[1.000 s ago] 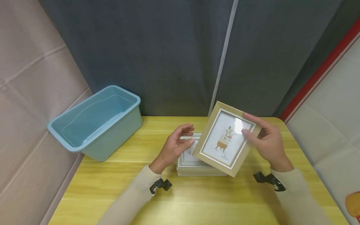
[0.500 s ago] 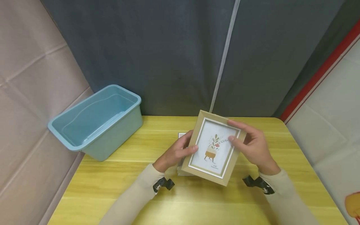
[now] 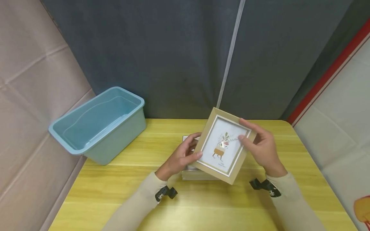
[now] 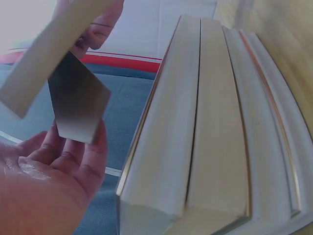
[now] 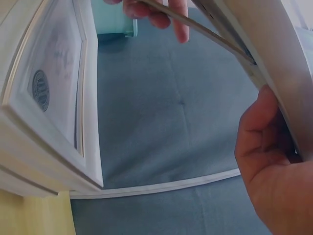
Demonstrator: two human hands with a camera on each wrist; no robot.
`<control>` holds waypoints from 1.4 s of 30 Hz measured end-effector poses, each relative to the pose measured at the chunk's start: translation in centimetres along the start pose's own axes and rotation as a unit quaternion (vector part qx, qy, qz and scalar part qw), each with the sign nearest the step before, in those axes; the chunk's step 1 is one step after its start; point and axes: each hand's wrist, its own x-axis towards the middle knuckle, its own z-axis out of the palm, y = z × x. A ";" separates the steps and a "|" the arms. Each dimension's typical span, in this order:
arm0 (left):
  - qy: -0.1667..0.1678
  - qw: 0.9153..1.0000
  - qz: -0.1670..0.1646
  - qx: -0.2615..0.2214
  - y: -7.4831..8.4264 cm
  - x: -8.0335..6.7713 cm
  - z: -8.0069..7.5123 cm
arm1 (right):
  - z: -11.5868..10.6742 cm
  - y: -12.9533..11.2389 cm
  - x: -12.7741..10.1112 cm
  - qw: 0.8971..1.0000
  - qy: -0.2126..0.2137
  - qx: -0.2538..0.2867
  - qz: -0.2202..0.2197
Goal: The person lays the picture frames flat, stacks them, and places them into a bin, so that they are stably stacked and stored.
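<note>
A beige picture frame (image 3: 224, 146), showing a potted-plant print, is held tilted above a stack of frames (image 3: 199, 175). My right hand (image 3: 263, 149) grips its upper right edge, thumb on the front and other fingers partly hidden behind. At the left edge is my left hand (image 3: 180, 157), its thumb by the front border and its fingers behind. In the left wrist view, those curled fingers touch the grey support leg (image 4: 78, 100) on the frame's back. The right wrist view shows this leg (image 5: 205, 32) swung out from the back.
A blue plastic bin (image 3: 98, 125) stands at the table's left rear. The stack of white and beige frames (image 4: 215, 122) lies close beside the left hand. Behind the wooden table (image 3: 173, 208) hangs a dark grey curtain (image 3: 159, 57).
My left hand has come from beside the frame to its left edge and back leg. The frame shifted left and down, then slightly up and right. My right hand kept its grip.
</note>
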 end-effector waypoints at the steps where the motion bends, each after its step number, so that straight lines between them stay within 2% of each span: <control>1: 0.003 1.000 0.002 0.002 -0.1 -0.1 0.0 | 0.0 0.1 0.0 1.000 0.005 0.003 0.000; 6: 0.030 0.999 0.006 0.011 -0.1 -1.1 0.3 | 0.2 0.5 -0.1 0.999 0.043 0.020 0.004; 11: 0.067 0.998 0.014 0.013 -0.4 -1.9 0.7 | 0.9 1.1 -0.4 0.994 0.100 0.028 0.024; 15: 0.099 0.994 0.041 0.002 -0.9 -2.3 1.2 | 1.6 1.6 -0.6 0.988 0.148 0.014 0.053; 21: 0.153 0.984 0.086 -0.004 -1.7 -2.4 2.7 | 2.6 2.2 -0.7 0.980 0.186 0.015 0.071; 25: 0.170 0.982 0.084 -0.010 -2.0 -2.2 3.9 | 3.2 2.4 -0.9 0.978 0.198 0.011 0.070; 31: 0.193 0.980 0.044 -0.004 -1.9 -2.1 4.8 | 3.4 2.5 -1.2 0.978 0.195 0.025 0.067; 37: 0.204 0.978 0.043 0.001 -1.7 -2.1 4.5 | 3.1 2.6 -1.6 0.978 0.189 0.083 0.037; 42: 0.218 0.975 0.050 0.001 -1.3 -2.5 3.7 | 2.9 2.7 -2.0 0.981 0.172 0.080 0.035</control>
